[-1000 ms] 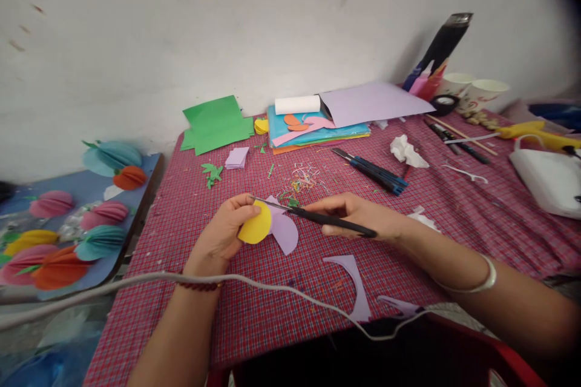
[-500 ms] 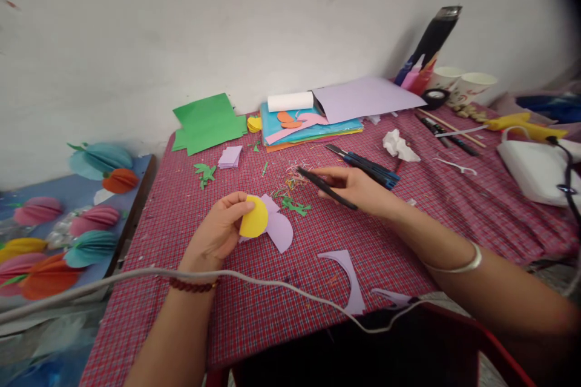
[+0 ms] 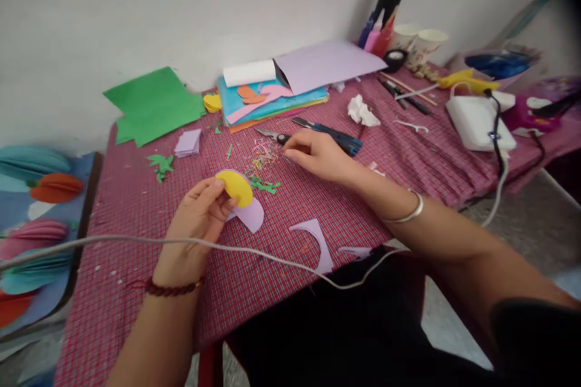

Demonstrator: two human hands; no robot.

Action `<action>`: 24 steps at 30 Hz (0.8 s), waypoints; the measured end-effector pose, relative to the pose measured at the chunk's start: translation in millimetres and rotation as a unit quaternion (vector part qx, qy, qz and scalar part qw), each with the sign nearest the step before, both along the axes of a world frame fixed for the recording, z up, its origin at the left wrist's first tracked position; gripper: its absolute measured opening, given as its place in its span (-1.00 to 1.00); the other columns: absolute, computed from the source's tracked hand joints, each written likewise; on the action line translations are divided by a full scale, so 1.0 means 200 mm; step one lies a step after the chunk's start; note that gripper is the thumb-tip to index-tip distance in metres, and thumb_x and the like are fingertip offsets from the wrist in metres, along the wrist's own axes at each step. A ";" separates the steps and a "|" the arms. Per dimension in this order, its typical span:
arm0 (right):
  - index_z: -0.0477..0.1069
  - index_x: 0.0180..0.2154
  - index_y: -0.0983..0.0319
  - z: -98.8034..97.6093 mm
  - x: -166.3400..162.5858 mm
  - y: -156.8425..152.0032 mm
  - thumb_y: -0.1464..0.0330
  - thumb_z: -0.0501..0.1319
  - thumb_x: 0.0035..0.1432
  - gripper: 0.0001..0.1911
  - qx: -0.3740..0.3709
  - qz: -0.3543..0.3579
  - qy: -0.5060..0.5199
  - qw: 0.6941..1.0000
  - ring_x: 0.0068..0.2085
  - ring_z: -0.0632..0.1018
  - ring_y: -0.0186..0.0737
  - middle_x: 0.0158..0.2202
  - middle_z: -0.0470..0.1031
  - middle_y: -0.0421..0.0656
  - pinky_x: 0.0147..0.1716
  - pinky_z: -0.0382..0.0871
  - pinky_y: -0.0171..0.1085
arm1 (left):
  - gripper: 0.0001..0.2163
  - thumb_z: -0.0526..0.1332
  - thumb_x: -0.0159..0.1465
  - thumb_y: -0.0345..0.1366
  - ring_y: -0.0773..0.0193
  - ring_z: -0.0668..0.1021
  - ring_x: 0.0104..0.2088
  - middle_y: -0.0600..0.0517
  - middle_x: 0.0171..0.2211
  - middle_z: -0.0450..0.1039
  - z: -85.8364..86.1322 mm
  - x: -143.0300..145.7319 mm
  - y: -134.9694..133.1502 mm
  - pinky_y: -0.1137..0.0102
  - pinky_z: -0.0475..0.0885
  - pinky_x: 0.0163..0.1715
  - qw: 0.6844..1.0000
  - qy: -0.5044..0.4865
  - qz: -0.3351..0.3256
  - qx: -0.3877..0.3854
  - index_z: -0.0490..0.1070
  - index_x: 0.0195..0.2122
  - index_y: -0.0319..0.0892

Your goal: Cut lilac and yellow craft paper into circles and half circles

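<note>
Head view shows the yellow paper circle (image 3: 235, 187) with a lilac paper piece (image 3: 249, 215) behind it, both pinched between thumb and fingers of the left hand (image 3: 196, 222), which is closed on them just above the red checked tablecloth (image 3: 136, 241). Further back, the right hand (image 3: 318, 155) lies low on the cloth with fingers curled around the black handles of the scissors (image 3: 273, 135); the blades point to the left and rest on the table. Between both hands are thin paper shavings (image 3: 261, 160) and green scraps (image 3: 264, 185). Near the front edge of the table lies a curved lilac offcut (image 3: 318, 243), and a white cable (image 3: 136, 241) crosses in front of the left wrist. Behind the scissors stand a stack of coloured sheets (image 3: 272, 102), green paper (image 3: 152, 105) and blue pens (image 3: 336, 134). At left, beside the table, paper fruits (image 3: 45, 187) lie on a blue board
</note>
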State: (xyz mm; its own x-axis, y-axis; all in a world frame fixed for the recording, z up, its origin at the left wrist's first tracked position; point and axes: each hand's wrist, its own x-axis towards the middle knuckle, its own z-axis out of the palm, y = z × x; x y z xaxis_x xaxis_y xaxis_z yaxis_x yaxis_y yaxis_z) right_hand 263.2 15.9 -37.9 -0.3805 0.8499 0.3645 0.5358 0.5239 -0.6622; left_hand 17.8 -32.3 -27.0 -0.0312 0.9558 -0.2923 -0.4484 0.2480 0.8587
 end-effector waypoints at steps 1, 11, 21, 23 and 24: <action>0.42 -0.29 0.32 0.00 -0.03 -0.03 0.28 0.09 0.24 -0.75 -0.053 0.049 0.069 0.995 -0.31 0.42 -0.25 -0.36 0.42 -0.11 -0.25 0.29 -0.24 | -0.92 0.36 0.01 -0.46 0.37 0.56 -0.47 0.03 -0.44 0.55 0.00 0.03 -0.01 0.57 0.51 -0.54 1.000 0.005 0.003 0.004 0.50 -0.46 -0.26; 0.36 -0.42 0.30 -0.07 -0.21 -0.12 0.32 0.29 0.04 -0.82 -0.323 0.183 0.316 0.873 -0.45 0.38 -0.43 -0.48 0.38 -0.28 -0.40 0.28 -0.37 | -0.82 0.32 0.13 -0.24 0.33 0.59 -0.38 -0.03 -0.41 0.56 -0.05 0.16 -0.06 0.51 0.55 -0.41 0.999 -0.033 -0.028 0.028 0.50 -0.45 -0.29; 0.34 -0.42 0.27 -0.09 -0.20 -0.13 0.27 0.31 0.06 -0.78 -0.410 0.182 0.353 0.821 -0.62 0.27 -0.52 -0.60 0.34 -0.34 -0.63 0.10 -0.45 | -0.88 0.42 -0.02 -0.34 0.38 0.55 -0.45 0.05 -0.45 0.51 -0.03 0.16 -0.09 0.50 0.52 -0.43 0.996 0.007 -0.052 0.069 0.54 -0.47 -0.21; 0.32 -0.40 0.26 -0.09 -0.20 -0.13 0.25 0.29 0.09 -0.77 -0.405 0.171 0.340 0.831 -0.66 0.27 -0.51 -0.64 0.33 -0.36 -0.67 0.10 -0.45 | -0.88 0.42 -0.01 -0.32 0.37 0.54 -0.44 0.05 -0.44 0.50 -0.04 0.16 -0.09 0.49 0.52 -0.43 0.996 0.013 -0.048 0.070 0.54 -0.47 -0.21; 0.32 -0.39 0.25 -0.09 -0.20 -0.13 0.24 0.28 0.10 -0.77 -0.399 0.167 0.335 0.837 -0.66 0.29 -0.50 -0.65 0.33 -0.36 -0.67 0.13 -0.45 | -0.87 0.42 -0.01 -0.31 0.37 0.54 -0.44 0.04 -0.44 0.50 -0.04 0.16 -0.09 0.49 0.51 -0.45 0.996 0.015 -0.048 0.070 0.53 -0.47 -0.21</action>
State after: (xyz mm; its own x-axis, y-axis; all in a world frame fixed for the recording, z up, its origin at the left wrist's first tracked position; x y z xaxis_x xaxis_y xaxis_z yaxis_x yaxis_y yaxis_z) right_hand 222.6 -9.7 -55.8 -0.5834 0.8110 -0.0425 -0.1835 -0.1826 -0.9659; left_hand 49.2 -50.0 -34.2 0.0553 0.9860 -0.1572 -0.4018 0.1661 0.9005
